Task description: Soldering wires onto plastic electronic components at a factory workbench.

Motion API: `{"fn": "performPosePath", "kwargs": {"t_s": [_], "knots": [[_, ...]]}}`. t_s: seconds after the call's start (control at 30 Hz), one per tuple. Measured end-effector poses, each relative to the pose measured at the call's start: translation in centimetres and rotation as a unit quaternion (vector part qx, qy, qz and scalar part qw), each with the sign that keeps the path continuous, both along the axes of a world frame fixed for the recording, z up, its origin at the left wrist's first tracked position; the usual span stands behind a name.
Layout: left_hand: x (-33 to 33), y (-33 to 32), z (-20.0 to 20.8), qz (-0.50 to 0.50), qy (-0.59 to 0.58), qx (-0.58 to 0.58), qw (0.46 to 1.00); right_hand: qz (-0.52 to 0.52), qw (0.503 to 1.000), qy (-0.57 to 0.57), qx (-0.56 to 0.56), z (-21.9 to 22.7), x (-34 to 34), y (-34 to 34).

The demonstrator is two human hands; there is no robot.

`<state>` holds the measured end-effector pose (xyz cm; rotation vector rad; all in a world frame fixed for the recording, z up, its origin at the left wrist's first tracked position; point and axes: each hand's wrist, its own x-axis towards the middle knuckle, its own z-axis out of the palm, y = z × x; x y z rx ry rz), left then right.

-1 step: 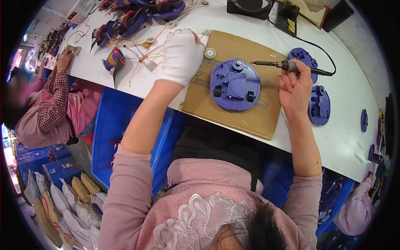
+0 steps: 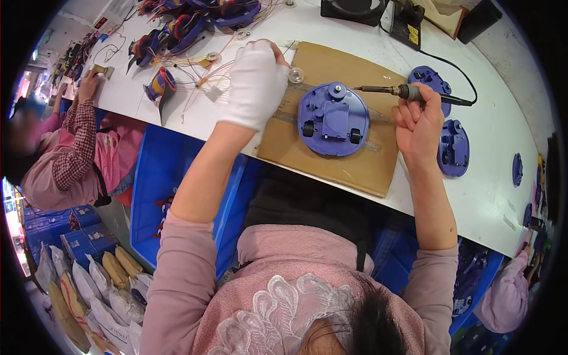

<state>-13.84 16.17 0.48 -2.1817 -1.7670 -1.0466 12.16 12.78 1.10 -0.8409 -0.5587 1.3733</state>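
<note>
My right hand (image 2: 421, 121) is closed round the handle of a soldering iron (image 2: 408, 92), its tip pointing left. That tip is just right of a small post at the top of a round purple plastic base (image 2: 333, 121) with two black wheels, which lies on a cardboard sheet (image 2: 361, 65). My left hand (image 2: 253, 86), in a white glove, is curled shut left of the base. What its fingers hold is hidden; thin wires (image 2: 290, 46) show beside them. Close to its right side lies a small round pale disc (image 2: 296, 75).
Purple assemblies with wires (image 2: 180, 32) crowd the back left. More purple bases (image 2: 454, 149) lie at the right. A black soldering stand (image 2: 404, 25) and a black fan (image 2: 354, 10) stand at the back. Blue bins (image 2: 157, 183) are below the table edge. A co-worker (image 2: 77, 148) sits at the left.
</note>
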Motion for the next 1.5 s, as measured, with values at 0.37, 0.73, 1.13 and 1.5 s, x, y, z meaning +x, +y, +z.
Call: {"fn": "performPosePath", "kwargs": {"t_s": [0.37,0.73,1.13,1.5], "knots": [[2.4,-10.6,-0.8,-0.097,-0.318,-0.104,0.937,0.063,0.993,-0.082,0.053,-0.2,-1.5,-1.4],[2.8,-11.6,-3.3,-0.184,-0.167,0.084,0.965,0.096,0.981,-0.137,0.097,-0.5,-1.6,-1.8],[2.9,-11.7,-4.2,-0.171,-0.126,0.115,0.970,0.088,0.974,-0.176,0.113,-0.8,-1.9,-2.0],[2.8,-11.5,-4.6,-0.168,-0.117,0.134,0.970,0.081,0.971,-0.191,0.120,-0.5,-2.2,-2.1]]}}
